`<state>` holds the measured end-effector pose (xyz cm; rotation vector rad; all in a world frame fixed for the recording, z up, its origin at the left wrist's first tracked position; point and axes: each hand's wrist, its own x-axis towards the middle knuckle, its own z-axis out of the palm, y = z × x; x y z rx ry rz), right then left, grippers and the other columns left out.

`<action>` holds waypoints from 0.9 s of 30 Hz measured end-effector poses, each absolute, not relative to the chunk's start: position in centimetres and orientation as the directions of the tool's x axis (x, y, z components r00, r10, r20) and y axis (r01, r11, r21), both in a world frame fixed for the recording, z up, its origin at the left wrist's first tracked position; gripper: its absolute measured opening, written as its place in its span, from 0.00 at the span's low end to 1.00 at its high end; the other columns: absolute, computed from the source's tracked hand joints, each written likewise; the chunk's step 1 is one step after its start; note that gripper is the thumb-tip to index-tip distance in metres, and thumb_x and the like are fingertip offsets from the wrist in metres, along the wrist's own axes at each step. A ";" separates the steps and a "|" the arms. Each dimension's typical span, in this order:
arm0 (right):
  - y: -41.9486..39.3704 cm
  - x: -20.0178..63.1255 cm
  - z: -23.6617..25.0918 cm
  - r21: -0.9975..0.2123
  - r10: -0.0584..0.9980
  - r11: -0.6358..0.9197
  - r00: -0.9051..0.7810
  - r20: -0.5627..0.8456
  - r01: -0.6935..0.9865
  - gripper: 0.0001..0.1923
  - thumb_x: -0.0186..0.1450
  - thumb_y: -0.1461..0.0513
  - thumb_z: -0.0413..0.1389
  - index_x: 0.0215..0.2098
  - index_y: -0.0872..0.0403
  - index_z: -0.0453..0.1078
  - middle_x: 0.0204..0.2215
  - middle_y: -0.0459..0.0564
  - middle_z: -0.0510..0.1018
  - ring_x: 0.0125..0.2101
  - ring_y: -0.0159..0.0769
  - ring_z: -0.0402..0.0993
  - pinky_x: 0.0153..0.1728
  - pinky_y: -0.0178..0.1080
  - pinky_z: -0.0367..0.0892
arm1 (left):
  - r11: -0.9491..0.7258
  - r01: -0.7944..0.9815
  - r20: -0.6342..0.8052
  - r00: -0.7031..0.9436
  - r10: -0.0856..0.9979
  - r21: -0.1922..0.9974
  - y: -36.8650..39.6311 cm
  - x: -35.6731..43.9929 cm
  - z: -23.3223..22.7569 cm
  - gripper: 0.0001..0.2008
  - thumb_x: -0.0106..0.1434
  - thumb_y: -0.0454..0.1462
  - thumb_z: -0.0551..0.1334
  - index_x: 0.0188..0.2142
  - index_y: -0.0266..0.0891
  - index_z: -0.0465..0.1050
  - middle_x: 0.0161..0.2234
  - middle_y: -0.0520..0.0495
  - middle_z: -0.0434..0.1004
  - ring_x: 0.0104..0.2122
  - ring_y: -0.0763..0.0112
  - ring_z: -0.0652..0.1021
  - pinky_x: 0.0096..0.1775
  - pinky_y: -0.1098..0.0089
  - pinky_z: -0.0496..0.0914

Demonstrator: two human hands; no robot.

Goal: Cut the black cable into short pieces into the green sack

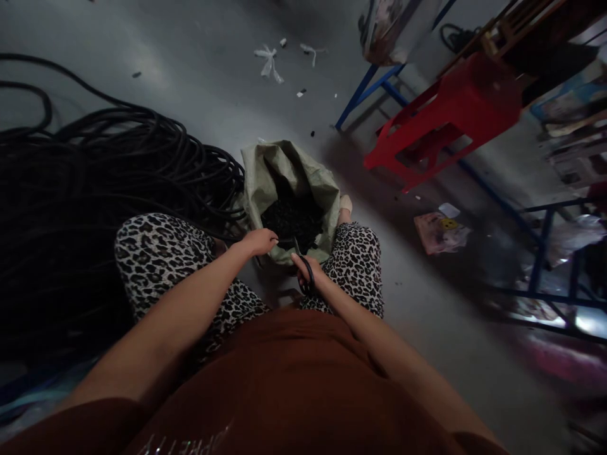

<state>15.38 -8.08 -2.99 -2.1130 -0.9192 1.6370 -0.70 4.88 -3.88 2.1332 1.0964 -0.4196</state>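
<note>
My right hand (309, 270) is closed on black-handled scissors (308, 273), whose blades point up and away over the near rim of a sack. My left hand (260, 241) pinches a short length of black cord (285, 242) that reaches toward the blades. The pale green woven sack (260, 183) stands wide open on the floor between my knees. Many small black pieces (296, 218) lie inside it. Where the cord runs behind my left hand is hard to make out.
A large heap of coiled black cord (156, 145) lies on the left. To the right are a red plastic stool (450, 120) on its side, blue metal frames (372, 88) and a pinkish packet (441, 230). Plastic scraps (269, 62) litter the grey floor ahead.
</note>
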 end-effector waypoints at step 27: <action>-7.9 14.9 -3.1 -0.577 0.587 -0.796 0.007 -0.809 0.183 0.23 0.67 0.46 0.47 0.41 0.58 0.66 0.15 0.43 0.70 0.13 0.29 0.67 0.14 0.28 0.59 | -0.391 0.780 -0.533 0.622 0.574 0.489 4.3 -0.4 -3.9 0.17 0.64 0.40 0.53 0.47 0.44 0.77 0.44 0.47 0.80 0.44 0.65 0.77 0.42 0.73 0.68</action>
